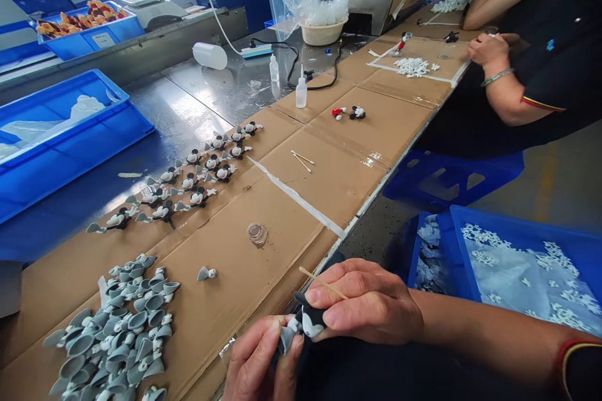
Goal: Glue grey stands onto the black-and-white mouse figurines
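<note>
Down at the near edge of the cardboard-covered worktop [338,188], the right hand [371,304] was pinched around a small black-and-white figurine [309,321], with a thin wooden stick [324,284] caught between its fingers and slanting up to the left. The left hand [261,360] was closed on a grey part [286,338] and pressed it against the figurine's left side, so both sat between the two hands just off the worktop's edge. Just beyond, on the cardboard, lay a single grey piece [205,274] and a small clear dish [257,233]; to the left spread a heap of grey pieces [117,332]. Farther out, rows of assembled figures [188,182] ran diagonally, with two loose sticks [301,161] to their right, then a pair of small toys [348,113] and a squeeze bottle [301,91]. A blue crate [70,138] stood at the far left, and a second blue crate [517,232] holding white bits sat low on the right. A co-worker's hand [489,49] rested at the far end near a scatter of white pieces [412,66].
</note>
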Motion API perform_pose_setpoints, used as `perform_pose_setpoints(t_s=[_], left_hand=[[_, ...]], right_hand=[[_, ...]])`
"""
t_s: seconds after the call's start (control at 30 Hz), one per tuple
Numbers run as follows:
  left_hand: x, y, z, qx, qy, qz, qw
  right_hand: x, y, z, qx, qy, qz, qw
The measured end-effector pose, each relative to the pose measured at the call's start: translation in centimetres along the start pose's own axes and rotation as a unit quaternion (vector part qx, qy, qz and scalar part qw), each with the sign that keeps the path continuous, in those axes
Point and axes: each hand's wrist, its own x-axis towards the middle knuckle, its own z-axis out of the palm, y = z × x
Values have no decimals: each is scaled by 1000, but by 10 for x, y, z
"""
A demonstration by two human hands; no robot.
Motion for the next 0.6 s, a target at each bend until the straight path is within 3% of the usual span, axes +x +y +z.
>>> perform_pose_setpoints(t_s=[0.6], left_hand=[[0, -3, -1, -16, -10, 12, 1000]], right_hand=[[0, 1, 1, 8, -4, 5, 1000]])
